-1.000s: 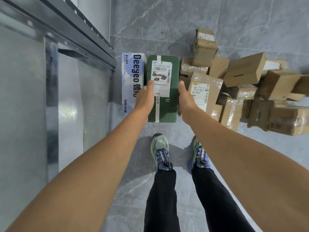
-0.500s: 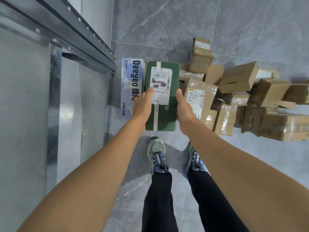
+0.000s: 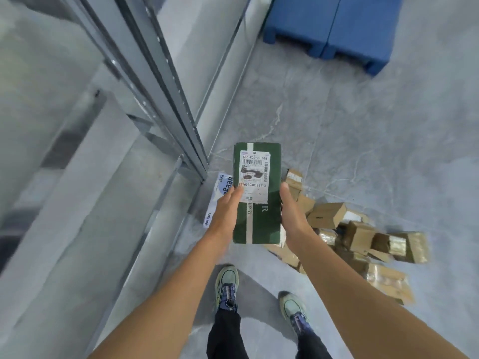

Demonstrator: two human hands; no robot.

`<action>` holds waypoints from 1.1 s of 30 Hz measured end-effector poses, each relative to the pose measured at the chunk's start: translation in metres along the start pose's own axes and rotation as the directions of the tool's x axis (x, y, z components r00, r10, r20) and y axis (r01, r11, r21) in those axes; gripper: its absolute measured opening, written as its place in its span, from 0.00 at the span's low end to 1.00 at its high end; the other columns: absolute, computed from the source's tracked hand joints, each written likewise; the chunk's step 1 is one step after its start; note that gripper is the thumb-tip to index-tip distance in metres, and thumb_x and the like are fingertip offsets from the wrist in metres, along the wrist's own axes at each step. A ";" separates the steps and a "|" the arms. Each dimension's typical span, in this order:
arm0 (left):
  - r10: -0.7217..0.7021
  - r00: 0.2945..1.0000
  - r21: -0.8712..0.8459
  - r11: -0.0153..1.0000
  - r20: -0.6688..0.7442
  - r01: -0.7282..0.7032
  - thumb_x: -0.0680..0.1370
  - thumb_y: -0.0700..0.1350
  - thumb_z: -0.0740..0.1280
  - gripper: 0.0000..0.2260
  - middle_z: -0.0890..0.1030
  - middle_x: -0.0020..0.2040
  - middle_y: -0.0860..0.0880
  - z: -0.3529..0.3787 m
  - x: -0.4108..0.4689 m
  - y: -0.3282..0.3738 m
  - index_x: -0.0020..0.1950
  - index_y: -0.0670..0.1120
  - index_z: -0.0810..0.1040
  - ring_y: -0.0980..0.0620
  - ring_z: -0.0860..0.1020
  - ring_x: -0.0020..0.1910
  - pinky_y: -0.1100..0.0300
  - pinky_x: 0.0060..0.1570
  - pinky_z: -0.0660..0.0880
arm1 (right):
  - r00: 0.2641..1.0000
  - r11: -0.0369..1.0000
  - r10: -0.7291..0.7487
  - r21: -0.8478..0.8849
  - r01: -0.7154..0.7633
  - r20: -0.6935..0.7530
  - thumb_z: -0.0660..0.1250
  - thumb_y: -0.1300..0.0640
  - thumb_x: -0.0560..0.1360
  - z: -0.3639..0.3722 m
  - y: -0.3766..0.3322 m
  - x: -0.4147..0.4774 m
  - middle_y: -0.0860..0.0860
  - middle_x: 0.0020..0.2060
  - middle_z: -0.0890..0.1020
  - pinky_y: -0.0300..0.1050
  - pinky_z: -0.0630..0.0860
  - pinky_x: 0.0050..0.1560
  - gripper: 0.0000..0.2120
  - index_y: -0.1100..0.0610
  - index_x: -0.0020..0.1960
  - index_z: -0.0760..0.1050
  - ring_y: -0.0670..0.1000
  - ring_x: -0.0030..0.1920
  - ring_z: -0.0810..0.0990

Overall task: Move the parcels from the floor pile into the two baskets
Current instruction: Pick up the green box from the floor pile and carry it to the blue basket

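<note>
**Green parcel held in both hands**

I hold the green parcel (image 3: 269,221) label side up, clamped between my palms and clear of the floor. My left hand (image 3: 228,211) grips its left edge, thumb on the white shipping label. My right hand (image 3: 293,213) grips the right edge, thumb along the top face. Fingers go under the box, can't see them. The cardboard parcel pile (image 3: 363,237) sits on the floor right of my right hand. A white-and-blue pack (image 3: 220,193) lies just left of my left hand, at the metal rack (image 3: 166,99) foot. A blue pallet (image 3: 337,24) sits well ahead of both hands.
</note>
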State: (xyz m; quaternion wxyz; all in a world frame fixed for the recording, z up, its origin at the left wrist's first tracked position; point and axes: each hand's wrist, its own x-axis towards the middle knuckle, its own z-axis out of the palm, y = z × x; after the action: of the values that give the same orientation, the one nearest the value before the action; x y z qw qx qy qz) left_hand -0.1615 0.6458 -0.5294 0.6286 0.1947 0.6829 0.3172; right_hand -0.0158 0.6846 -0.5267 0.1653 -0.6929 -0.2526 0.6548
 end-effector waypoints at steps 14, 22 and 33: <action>0.195 0.921 -0.238 0.929 -0.339 -0.284 0.85 0.64 0.55 0.21 0.79 0.70 0.55 0.048 -0.245 0.115 0.77 0.62 0.69 0.59 0.78 0.61 0.57 0.54 0.73 | 0.867 0.898 -0.310 -0.178 0.401 0.391 0.49 0.37 0.86 -0.058 -0.126 -0.218 0.40 0.49 0.81 0.45 0.70 0.56 0.19 0.44 0.58 0.77 0.39 0.48 0.77; 0.211 0.804 -0.263 0.873 -0.556 -0.411 0.86 0.61 0.54 0.19 0.83 0.55 0.60 0.044 -0.356 0.117 0.75 0.59 0.71 0.64 0.81 0.49 0.64 0.42 0.69 | 0.724 0.821 -0.347 -0.180 0.541 0.596 0.51 0.35 0.85 -0.044 -0.124 -0.301 0.45 0.57 0.83 0.47 0.73 0.58 0.21 0.44 0.60 0.78 0.42 0.53 0.80; 0.148 0.659 -0.287 0.815 -0.738 -0.504 0.86 0.61 0.54 0.20 0.80 0.54 0.64 0.025 -0.518 0.022 0.75 0.58 0.72 0.68 0.75 0.48 0.66 0.44 0.67 | 0.537 0.720 -0.282 -0.194 0.666 0.795 0.52 0.40 0.87 -0.011 -0.034 -0.437 0.44 0.52 0.84 0.49 0.72 0.64 0.18 0.44 0.52 0.79 0.43 0.54 0.80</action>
State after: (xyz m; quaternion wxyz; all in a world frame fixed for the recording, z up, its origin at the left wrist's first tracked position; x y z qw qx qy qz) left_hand -0.0702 0.3219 -0.1342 0.2880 0.0291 0.7189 0.6319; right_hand -0.0158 0.4658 -0.1467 0.0546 -0.2969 -0.6334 0.7125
